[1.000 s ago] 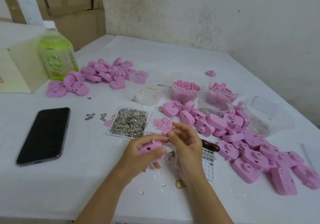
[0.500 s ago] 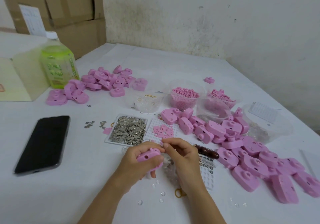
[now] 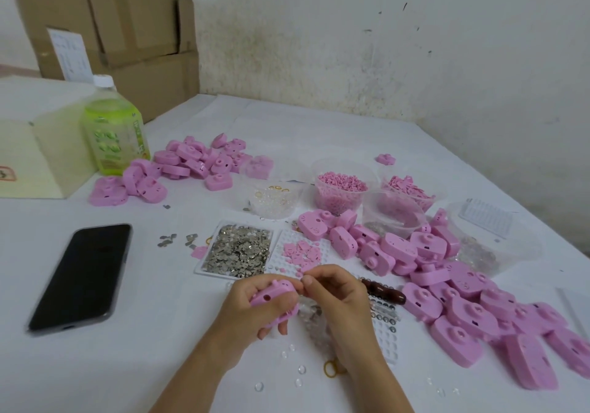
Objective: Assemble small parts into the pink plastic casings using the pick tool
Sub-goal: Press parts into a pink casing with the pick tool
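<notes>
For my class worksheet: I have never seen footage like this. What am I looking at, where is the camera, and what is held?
No machine here: a person works with bare hands, filmed by one head-worn camera looking down. The left hand grips a pink casing; the right hand pinches at its top edge, and what it pinches is too small to see. On the white table lie piles of pink casings, a tray of metal bits, tubs of pink parts, a brown-handled tool, a phone and a green bottle.
</notes>
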